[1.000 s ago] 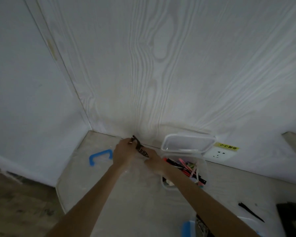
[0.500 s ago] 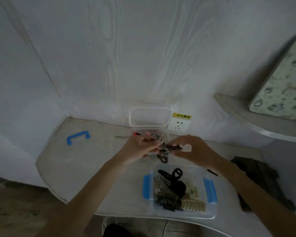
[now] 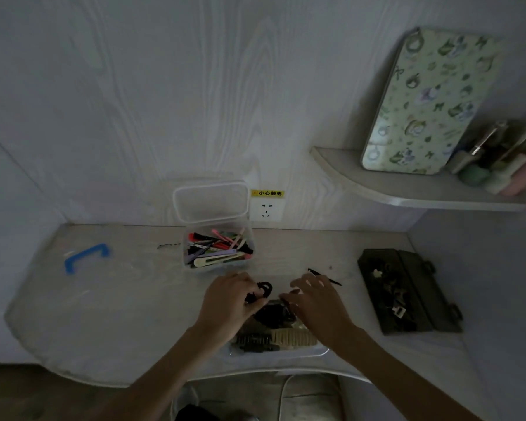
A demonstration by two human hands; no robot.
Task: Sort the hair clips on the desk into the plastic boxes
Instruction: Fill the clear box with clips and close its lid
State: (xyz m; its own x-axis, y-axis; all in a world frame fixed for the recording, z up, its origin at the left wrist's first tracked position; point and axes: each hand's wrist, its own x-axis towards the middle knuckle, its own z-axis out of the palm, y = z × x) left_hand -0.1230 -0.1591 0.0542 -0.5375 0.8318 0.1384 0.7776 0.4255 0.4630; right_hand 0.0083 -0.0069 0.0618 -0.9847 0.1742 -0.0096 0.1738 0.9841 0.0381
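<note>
In dim light, my left hand (image 3: 230,302) grips a black claw clip (image 3: 264,290) just above the near clear plastic box (image 3: 313,351). That box lies at the desk's front edge and holds several dark and beige claw clips. My right hand (image 3: 315,299) hovers over the same box with its fingers spread and its thumb tip near the dark clips, and I see nothing in it. Further back, a taller clear box (image 3: 189,256) with its lid up holds several colourful flat clips. A thin black hair pin (image 3: 331,279) lies on the desk behind my right hand.
A bobby pin (image 3: 168,246) lies left of the tall box. A blue handle piece (image 3: 85,256) sits far left on the desk. A dark open case (image 3: 407,294) lies at the right. Behind are a wall socket (image 3: 266,208) and a shelf (image 3: 377,186) with a patterned tin.
The view has tilted down and right. Both hands have come back from the tall box to the near box, the clip stays with my left hand, and my right hand has let go.
</note>
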